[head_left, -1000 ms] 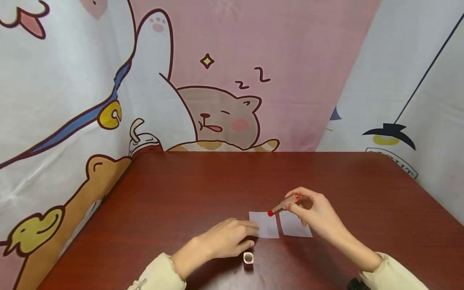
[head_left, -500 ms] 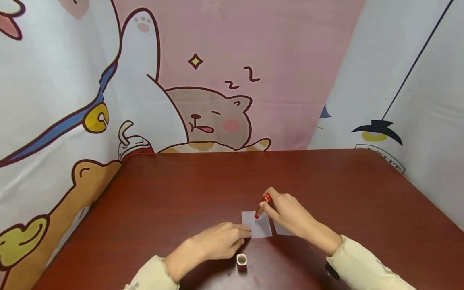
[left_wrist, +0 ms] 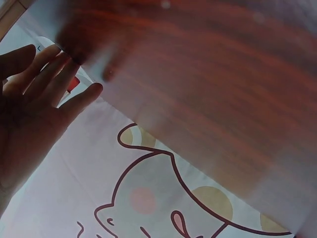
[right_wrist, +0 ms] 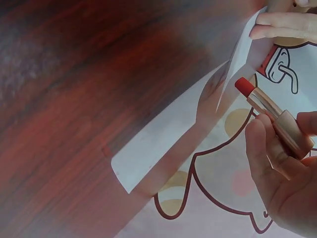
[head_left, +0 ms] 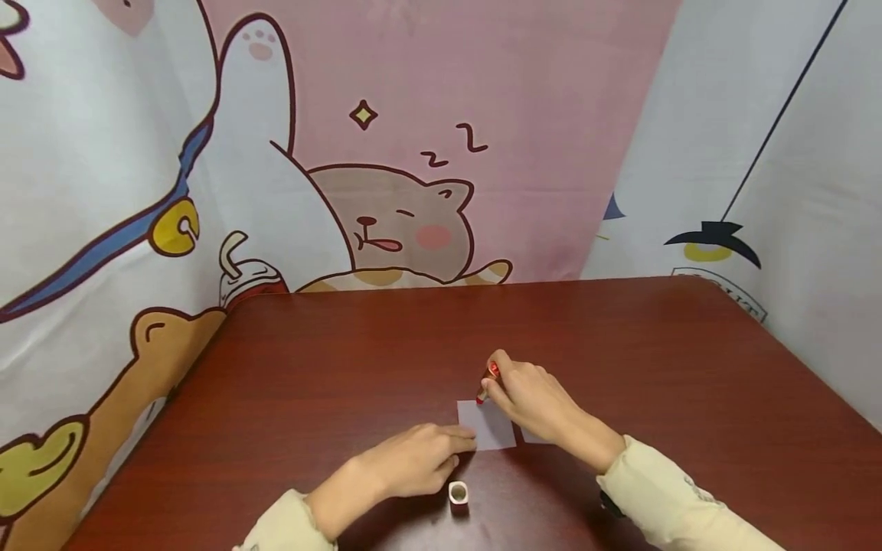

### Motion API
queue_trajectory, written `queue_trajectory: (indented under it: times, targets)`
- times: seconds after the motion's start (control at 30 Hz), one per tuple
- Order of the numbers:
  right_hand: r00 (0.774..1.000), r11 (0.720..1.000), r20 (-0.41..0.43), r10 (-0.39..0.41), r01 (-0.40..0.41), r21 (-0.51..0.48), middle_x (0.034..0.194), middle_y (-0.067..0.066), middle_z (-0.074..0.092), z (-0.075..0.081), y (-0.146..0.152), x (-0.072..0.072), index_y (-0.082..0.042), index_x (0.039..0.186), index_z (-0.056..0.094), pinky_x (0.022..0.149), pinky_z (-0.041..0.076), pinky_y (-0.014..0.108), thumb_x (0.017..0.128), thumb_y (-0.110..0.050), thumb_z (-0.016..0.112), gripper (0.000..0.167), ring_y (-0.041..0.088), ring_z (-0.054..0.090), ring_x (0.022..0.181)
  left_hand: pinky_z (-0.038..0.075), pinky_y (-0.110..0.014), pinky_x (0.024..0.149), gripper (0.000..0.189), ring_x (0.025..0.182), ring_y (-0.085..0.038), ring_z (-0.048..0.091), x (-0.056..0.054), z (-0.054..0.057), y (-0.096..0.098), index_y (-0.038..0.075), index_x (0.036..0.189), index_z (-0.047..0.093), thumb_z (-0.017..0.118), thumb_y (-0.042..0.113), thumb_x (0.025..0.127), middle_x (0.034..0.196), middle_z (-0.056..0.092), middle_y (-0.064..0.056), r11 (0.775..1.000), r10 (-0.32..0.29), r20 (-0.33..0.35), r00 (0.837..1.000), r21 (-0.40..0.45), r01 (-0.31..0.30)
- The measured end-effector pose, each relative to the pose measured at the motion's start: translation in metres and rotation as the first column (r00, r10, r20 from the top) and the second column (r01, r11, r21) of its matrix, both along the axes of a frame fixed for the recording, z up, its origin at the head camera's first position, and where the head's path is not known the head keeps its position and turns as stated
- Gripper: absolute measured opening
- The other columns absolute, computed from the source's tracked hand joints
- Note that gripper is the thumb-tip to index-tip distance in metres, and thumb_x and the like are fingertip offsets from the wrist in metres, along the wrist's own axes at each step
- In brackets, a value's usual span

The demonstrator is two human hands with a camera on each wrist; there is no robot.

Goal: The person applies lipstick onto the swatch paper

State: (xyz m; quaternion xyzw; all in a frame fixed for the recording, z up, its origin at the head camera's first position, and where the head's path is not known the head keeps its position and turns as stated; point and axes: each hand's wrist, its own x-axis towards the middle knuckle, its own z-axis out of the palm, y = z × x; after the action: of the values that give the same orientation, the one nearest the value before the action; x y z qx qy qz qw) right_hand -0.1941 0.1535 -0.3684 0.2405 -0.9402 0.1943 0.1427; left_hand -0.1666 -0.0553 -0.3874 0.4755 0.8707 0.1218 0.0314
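Observation:
My right hand (head_left: 540, 398) pinches a lipstick (right_wrist: 270, 111) with a gold tube and a bare red tip. In the head view the lipstick's tip is at the far edge of a small white paper square (head_left: 489, 430); whether it touches is too small to tell. Straight fingers of my left hand (head_left: 420, 458) rest on the left edge of that square. A second paper square (right_wrist: 156, 141) lies to its right, partly hidden by my right hand in the head view. The lipstick cap (head_left: 458, 497) stands upright, mouth up, nearer to me, by my left hand.
The dark red-brown wooden table (head_left: 331, 360) extends behind and to both sides of the papers. A cartoon-printed cloth (head_left: 524, 115) hangs along its far edge and sides.
My right hand has moved left from over the right square to the left one, and the lipstick has tipped steeper. My left hand stays on the paper. The head view has shifted slightly.

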Motion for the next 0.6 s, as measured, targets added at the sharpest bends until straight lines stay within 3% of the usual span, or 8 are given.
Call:
queue_trajectory:
  times: [0.33,0.6]
  targets:
    - [1.000,1.000,-0.020,0.024,-0.024,-0.018,0.072,-0.013,0.058,-0.0025,0.0047,0.0002,-0.011,0.093,0.051,0.044,0.036,0.020,0.090,-0.018,0.060,0.012,0.001,0.044,0.051,0.040,-0.027,0.095,0.029,0.116,-0.012,0.051,-0.0017,0.0012,0.0024,0.007,0.120,0.063,0.054,0.017,0.094,0.127,0.056,-0.002,1.000,-0.015,-0.001,1.000,-0.004,0.015]
    - [0.996,0.998,-0.076,0.057,-0.058,-0.022,0.075,-0.014,0.059,-0.0084,0.0009,-0.0027,-0.012,0.094,0.052,0.048,0.038,0.020,0.089,-0.017,0.062,0.012,0.002,0.046,0.056,0.042,-0.027,0.094,0.030,0.113,-0.013,0.054,-0.0047,0.0020,-0.0002,0.010,0.119,0.065,0.052,0.023,0.095,0.126,0.057,-0.001,1.000,0.015,0.055,0.998,0.024,-0.016]
